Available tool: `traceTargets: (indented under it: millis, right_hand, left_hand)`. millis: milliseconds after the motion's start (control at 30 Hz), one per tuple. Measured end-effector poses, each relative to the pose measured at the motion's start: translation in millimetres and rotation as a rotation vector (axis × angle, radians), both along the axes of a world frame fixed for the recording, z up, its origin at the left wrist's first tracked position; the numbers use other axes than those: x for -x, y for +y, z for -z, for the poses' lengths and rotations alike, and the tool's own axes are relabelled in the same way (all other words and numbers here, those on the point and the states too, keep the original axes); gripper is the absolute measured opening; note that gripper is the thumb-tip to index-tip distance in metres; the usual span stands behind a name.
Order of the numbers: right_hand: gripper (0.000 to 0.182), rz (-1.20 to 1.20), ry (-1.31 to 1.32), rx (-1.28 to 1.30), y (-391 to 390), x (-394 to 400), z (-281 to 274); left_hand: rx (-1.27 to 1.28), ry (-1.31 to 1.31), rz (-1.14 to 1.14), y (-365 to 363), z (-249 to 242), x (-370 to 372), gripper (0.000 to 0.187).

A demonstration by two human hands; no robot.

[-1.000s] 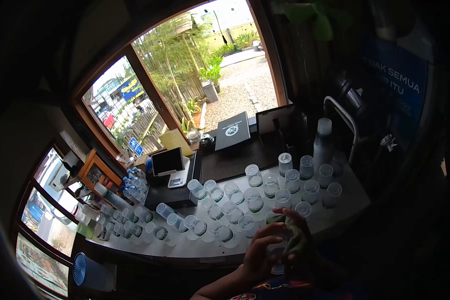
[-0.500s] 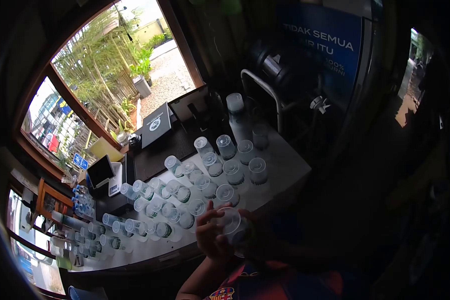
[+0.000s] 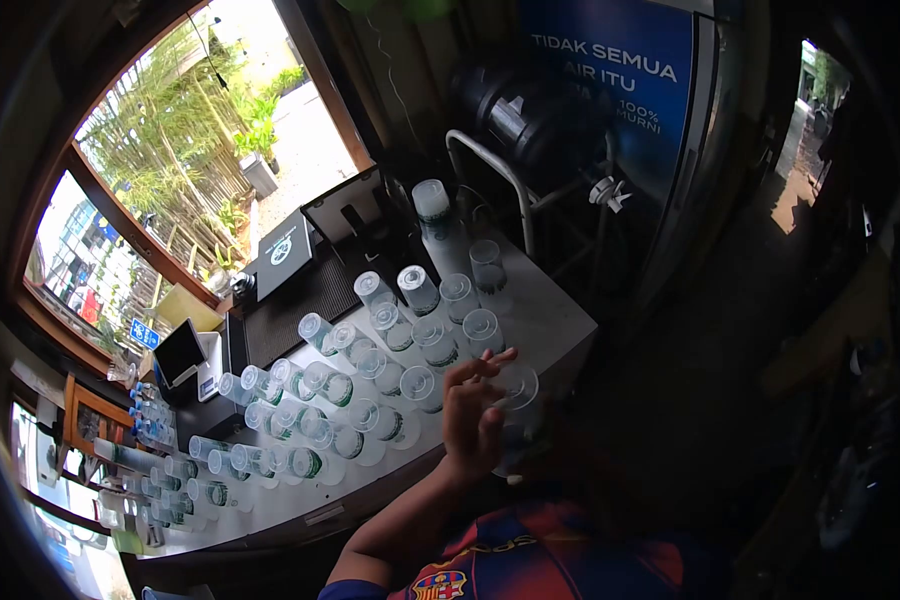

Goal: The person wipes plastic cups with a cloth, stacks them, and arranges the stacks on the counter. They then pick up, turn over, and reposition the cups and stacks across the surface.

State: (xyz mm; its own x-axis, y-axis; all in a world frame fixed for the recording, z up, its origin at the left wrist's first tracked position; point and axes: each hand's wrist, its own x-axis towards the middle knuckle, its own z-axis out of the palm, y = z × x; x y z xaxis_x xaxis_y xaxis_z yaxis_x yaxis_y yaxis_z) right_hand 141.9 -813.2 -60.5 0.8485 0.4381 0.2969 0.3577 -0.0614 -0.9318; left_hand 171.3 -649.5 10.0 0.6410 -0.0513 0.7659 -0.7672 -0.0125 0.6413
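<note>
A clear plastic cup [image 3: 519, 388] is held up in front of the table's near edge, its round rim facing me. My left hand [image 3: 473, 412] is beside it with fingers stretched out along the rim and thumb apart. My right hand [image 3: 513, 478] is mostly lost in shadow; a pale fingertip shows low on the cup, where the hand grips it. Close by on the white table [image 3: 555, 310] stand rows of similar plastic cups [image 3: 422, 388] with green print.
A tall stack of cups [image 3: 440, 225] stands at the table's far end, near a dark water jug [image 3: 510, 110] on a metal stand. A dark box [image 3: 285, 253], a black ribbed mat [image 3: 290, 315] and a tablet stand [image 3: 185, 355] line the window side.
My left hand and the cup have shifted right in the view, and the left fingers have straightened from their curl around the cup. The camera view has turned slightly right.
</note>
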Motion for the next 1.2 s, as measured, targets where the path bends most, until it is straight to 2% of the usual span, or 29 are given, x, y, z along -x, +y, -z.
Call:
traceTargets:
  millis: [33, 100, 200, 267, 300, 367, 433, 467, 533, 667, 767, 900, 967, 1067, 1100, 1167, 1200]
  right_hand:
    - [0.089, 0.043, 0.113, -0.028, -9.6, -6.1, 9.4]
    - [0.088, 0.158, 0.211, -0.025, -26.1, -21.7, 23.4]
    - [0.089, 0.382, 0.155, -0.085, -41.8, -46.6, 50.2]
    - [0.09, 0.549, 0.063, -0.327, -45.2, -83.2, 97.8]
    - [0.092, 0.616, -0.049, -0.186, -47.3, -100.5, 113.1]
    - [0.094, 0.736, -0.282, 0.096, -49.0, -138.9, 116.5]
    - [0.097, 0.742, -0.174, 0.008, -34.2, -156.4, 119.3]
    - [0.099, 0.739, -0.121, -0.039, -25.1, -167.1, 120.2]
    - [0.1, 0.777, -0.153, 0.059, -11.3, -179.5, 132.2]
    - [0.1, 0.755, -0.263, 0.099, 3.3, -193.5, 157.4]
    - [0.099, 0.759, -0.202, 0.109, 1.7, -190.0, 154.4]
    - [0.092, 0.809, -0.182, 0.398, 2.9, -183.7, 149.2]
    - [0.081, 0.796, -0.246, 0.451, -0.5, -178.3, 149.6]
    - [0.067, 0.706, -0.182, 0.541, -11.2, -165.1, 154.2]
    - [0.063, 0.692, -0.203, 0.567, -18.5, -161.9, 164.9]
    - [0.055, 0.769, -0.333, 0.429, -42.2, -168.4, 221.8]
    - [0.051, 0.82, -0.092, 0.384, -67.7, -170.4, 255.8]
  left_hand:
    - [-0.046, 0.026, 0.048, -7.1, 12.3, -6.4, 0.027]
    - [-0.185, 0.089, 0.076, -23.0, 35.5, -21.8, 0.04]
    - [-0.209, 0.379, -0.103, -47.2, 59.3, -11.8, 0.065]
    - [-0.278, 0.454, 0.063, -36.0, 68.2, 3.2, 0.08]
    - [-0.314, 0.492, 0.149, -28.8, 73.3, 12.9, 0.088]
    - [-0.263, 0.649, 0.256, -15.8, 86.7, 28.1, 0.07]
    - [-0.26, 0.817, 0.321, 4.4, 95.7, 38.7, 0.06]
    - [-0.247, 0.832, 0.292, 14.5, 97.4, 43.6, 0.054]
    - [-0.218, 0.873, 0.231, 34.5, 101.4, 57.9, 0.042]
    - [-0.061, 0.906, 0.017, 70.2, 117.6, 85.6, 0.03]
    - [-0.046, 0.932, -0.124, 89.8, 110.7, 96.8, 0.027]
    - [0.043, 0.94, -0.188, 102.1, 123.6, 98.9, 0.025]
    - [0.114, 0.934, -0.151, 106.4, 120.0, 98.1, 0.023]
    - [0.193, 0.913, -0.131, 119.4, 110.7, 102.2, 0.02]
    - [0.194, 0.888, -0.181, 127.3, 108.8, 106.4, 0.02]
    - [0.192, 0.837, -0.273, 147.8, 103.9, 116.0, 0.019]
    - [0.255, 0.794, -0.334, 159.3, 100.7, 121.4, 0.017]
